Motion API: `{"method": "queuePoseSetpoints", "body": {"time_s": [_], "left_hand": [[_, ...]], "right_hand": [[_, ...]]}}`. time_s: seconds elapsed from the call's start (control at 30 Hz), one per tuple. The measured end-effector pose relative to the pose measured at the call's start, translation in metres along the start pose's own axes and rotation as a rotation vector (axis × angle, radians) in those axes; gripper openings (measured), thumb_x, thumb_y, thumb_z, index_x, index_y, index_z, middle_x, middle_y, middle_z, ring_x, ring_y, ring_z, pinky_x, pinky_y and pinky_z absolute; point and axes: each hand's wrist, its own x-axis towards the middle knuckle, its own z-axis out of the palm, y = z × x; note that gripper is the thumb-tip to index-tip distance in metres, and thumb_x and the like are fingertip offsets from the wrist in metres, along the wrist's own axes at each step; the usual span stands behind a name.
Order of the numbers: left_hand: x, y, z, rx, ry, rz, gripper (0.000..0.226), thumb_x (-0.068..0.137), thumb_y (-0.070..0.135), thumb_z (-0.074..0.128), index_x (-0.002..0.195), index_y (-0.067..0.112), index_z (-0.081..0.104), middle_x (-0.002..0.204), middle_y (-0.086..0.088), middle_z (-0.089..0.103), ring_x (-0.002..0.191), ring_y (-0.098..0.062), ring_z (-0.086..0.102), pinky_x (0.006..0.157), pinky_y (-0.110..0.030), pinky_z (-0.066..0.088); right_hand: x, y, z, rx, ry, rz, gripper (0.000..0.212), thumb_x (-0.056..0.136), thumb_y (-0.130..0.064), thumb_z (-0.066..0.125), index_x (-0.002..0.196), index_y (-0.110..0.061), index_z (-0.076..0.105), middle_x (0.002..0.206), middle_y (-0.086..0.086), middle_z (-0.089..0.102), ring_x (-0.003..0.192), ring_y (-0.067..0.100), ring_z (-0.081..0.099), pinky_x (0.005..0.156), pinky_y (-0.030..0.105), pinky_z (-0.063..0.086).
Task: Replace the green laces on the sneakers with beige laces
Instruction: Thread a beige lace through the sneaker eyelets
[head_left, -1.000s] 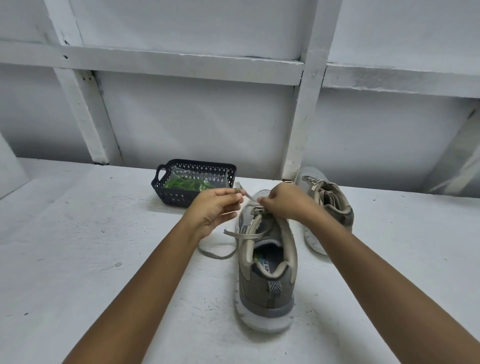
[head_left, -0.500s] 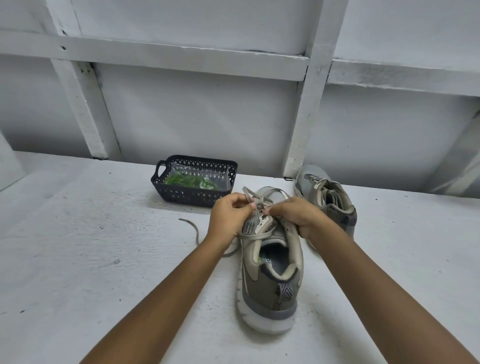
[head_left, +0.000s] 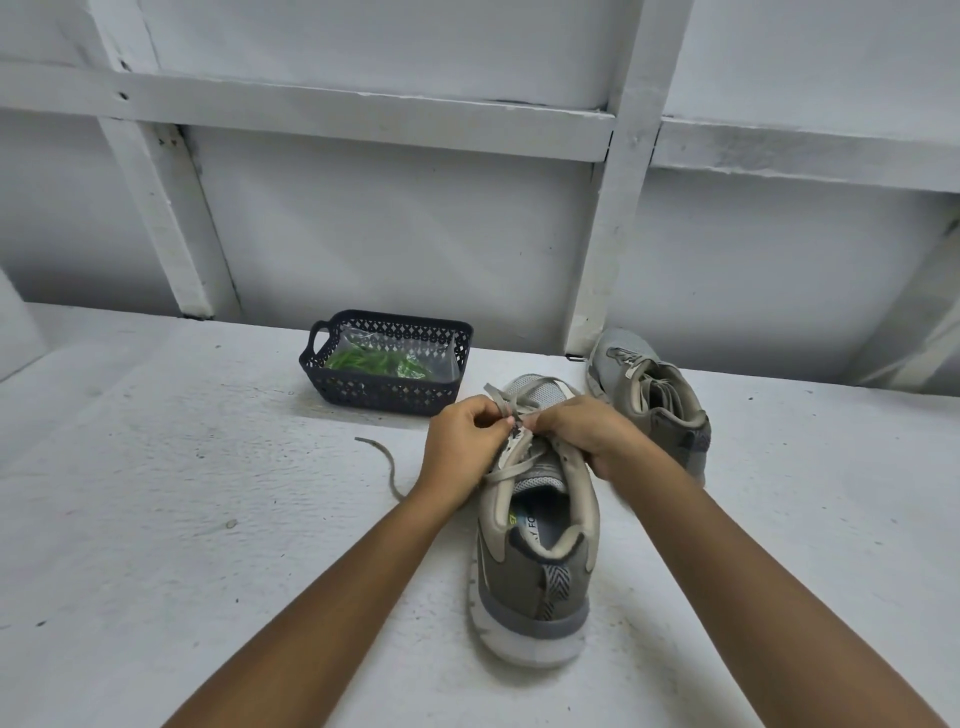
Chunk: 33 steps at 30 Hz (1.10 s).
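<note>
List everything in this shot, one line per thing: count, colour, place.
near grey-and-beige mesh sneaker: one, grey and beige, on the table, heel toward the camera.
far grey-and-beige sneaker: one, grey and beige, behind and right of the near one, by the wall.
beige flat lace: one, beige, partly threaded in the near sneaker, loose end trailing left on the table.
dark plastic lattice basket: one, dark blue-black, on the table left of the sneakers.
clear plastic bag: one, transparent, inside the basket.
green laces: count unclear, green, inside the bag.
white rough table: one, white, under everything.
white beamed wall: one, white, behind the table.
left hand: one, pinches the lace over the near sneaker.
right hand: one, pinches the lace opposite it.
</note>
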Motion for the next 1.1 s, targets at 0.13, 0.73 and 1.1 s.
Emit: {"method": "queuePoseSetpoints", "body": {"time_s": [0.13, 0.73, 1.1], "left_hand": [[-0.001, 0.002, -0.003, 0.045, -0.072, -0.05, 0.02, 0.085, 0.013, 0.068, 0.065, 0.016, 0.067, 0.056, 0.003, 0.058, 0.056, -0.005, 0.047, 0.054, -0.018, 0.036], [-0.037, 0.024, -0.003, 0.211, -0.182, -0.121, 0.047, 0.094, 0.01, 0.04, 0.14, 0.019, 0.044, 0.125, -0.01, 0.059, 0.105, -0.027, 0.056, 0.077, -0.026, 0.04], [-0.043, 0.029, -0.004, 0.2, -0.147, -0.146, 0.045, 0.094, 0.01, 0.04, 0.137, 0.021, 0.048, 0.118, -0.008, 0.062, 0.086, -0.024, 0.057, 0.057, -0.021, 0.037]], "right_hand": [[0.001, -0.003, 0.002, -0.23, 0.055, -0.028, 0.018, 0.077, -0.012, 0.065, 0.085, 0.003, 0.069, 0.073, 0.015, 0.062, 0.067, 0.024, 0.056, 0.067, 0.036, 0.049], [-0.028, -0.014, -0.03, 0.426, -0.018, -0.133, 0.022, 0.091, 0.0, 0.043, 0.073, -0.007, 0.053, 0.077, 0.01, 0.06, 0.074, 0.019, 0.058, 0.07, 0.029, 0.045], [-0.065, -0.04, -0.087, -0.317, -0.238, -0.16, 0.027, 0.096, -0.005, 0.038, 0.071, -0.01, 0.047, 0.05, 0.001, 0.039, 0.034, 0.008, 0.025, 0.035, 0.011, 0.018]]}}
